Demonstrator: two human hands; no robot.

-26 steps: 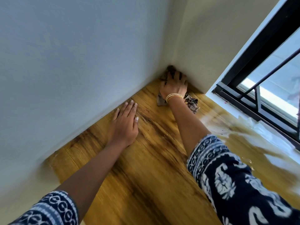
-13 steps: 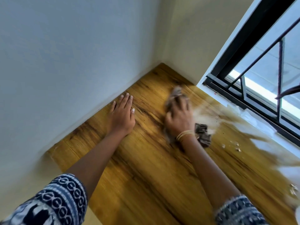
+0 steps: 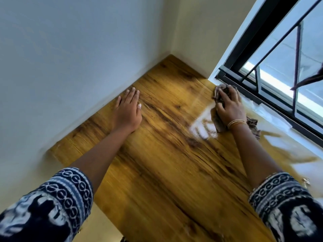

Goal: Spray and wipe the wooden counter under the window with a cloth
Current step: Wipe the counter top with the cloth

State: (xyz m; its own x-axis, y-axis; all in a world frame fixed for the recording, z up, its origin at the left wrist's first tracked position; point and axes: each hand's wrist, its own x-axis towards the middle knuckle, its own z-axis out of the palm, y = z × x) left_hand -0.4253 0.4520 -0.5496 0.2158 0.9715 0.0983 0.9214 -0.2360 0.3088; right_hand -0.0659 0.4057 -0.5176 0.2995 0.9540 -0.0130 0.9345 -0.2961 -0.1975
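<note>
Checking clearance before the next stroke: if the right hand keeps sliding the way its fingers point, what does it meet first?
Almost at once, the black metal window frame: the right hand, pressing the dark crumpled cloth on the wooden counter, already has its fingertips about at the frame's lower rail, though exact depth is unclear.

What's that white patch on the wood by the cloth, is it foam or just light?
Head view: it looks like window glare on the glossy counter, beside the cloth under the right hand; foam can't be ruled out. The lower wood and sleeves are motion-blurred.
</note>
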